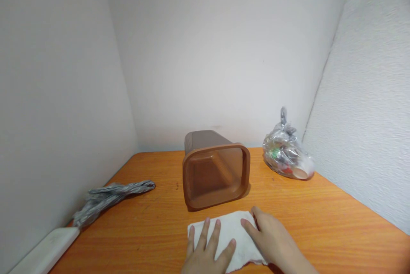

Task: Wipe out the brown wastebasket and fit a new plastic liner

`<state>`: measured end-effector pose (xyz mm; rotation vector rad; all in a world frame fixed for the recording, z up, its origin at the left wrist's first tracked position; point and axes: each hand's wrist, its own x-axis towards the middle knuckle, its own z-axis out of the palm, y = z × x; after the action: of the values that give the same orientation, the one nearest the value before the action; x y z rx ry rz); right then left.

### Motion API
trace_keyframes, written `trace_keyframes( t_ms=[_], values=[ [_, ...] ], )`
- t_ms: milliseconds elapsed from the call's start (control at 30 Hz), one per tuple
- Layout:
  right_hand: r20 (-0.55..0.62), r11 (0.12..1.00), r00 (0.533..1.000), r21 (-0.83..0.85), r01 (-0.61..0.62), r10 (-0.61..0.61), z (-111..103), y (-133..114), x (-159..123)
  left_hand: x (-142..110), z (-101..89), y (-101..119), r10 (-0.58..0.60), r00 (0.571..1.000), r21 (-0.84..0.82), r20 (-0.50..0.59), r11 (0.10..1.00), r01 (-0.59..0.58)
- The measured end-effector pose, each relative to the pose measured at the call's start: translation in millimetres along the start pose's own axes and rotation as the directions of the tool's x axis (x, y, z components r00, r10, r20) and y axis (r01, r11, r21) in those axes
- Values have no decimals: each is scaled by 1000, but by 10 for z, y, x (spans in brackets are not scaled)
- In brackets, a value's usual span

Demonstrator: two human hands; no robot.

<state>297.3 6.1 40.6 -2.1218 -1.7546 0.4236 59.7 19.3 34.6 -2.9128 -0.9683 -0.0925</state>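
White cloth [238,235] flat on the orange table [320,222], directly in front of me, at the lower middle of view; lower edge uneven. Cannot tell whether it is fabric or paper. My left hand [206,257] lies palm down over its left part, fingers straight and spread wide, gripping nothing; wrist cut off by the bottom of view. My right hand [272,235] is at its right edge: thumb on the cloth, forefinger reaching to the far right corner, a gap between the two. Remaining fingers hidden beneath the hand; cannot tell whether they pinch the edge.

Brown bin [218,201] on its side just beyond the cloth, not touching it, mouth toward me. Tied bag [286,154], clear, at far right near the wall [205,51]; red and green bits show inside. Grey plastic [110,197], bunched lengthwise, at left, its near end by a white block [48,250].
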Motion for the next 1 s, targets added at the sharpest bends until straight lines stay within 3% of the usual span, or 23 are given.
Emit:
trace_keyframes(
  t_ms=[167,267,367,467,533,733,833,1000],
  values=[
    [-53,1000,998,-21,-18,17,-63,-101,-7,-74,-65,18,-280,955,-95,96,953,288],
    [-79,999,997,36,-2,5,-116,-222,-3,-138,-143,-22,-302,944,-216,129,921,324],
    [-86,998,996,52,24,-20,-170,-454,-11,-236,-273,-129,-369,926,-365,78,854,371],
    [-61,996,996,46,72,-69,-167,-778,-34,-337,-353,-292,-582,812,-485,-25,718,500],
    [-41,993,994,52,102,-100,-107,-1003,-59,-375,-351,-411,-647,759,-541,-78,667,513],
    [66,986,984,45,161,-164,223,-1461,-153,-368,-268,-613,-604,795,-604,-62,657,452],
    [130,986,977,32,164,-167,294,-1522,-212,-351,-262,-618,-605,796,-603,-27,645,469],
    [249,963,931,72,259,-269,228,-1518,-349,-261,-288,-616,-594,804,-578,-23,664,474]
  ],
)
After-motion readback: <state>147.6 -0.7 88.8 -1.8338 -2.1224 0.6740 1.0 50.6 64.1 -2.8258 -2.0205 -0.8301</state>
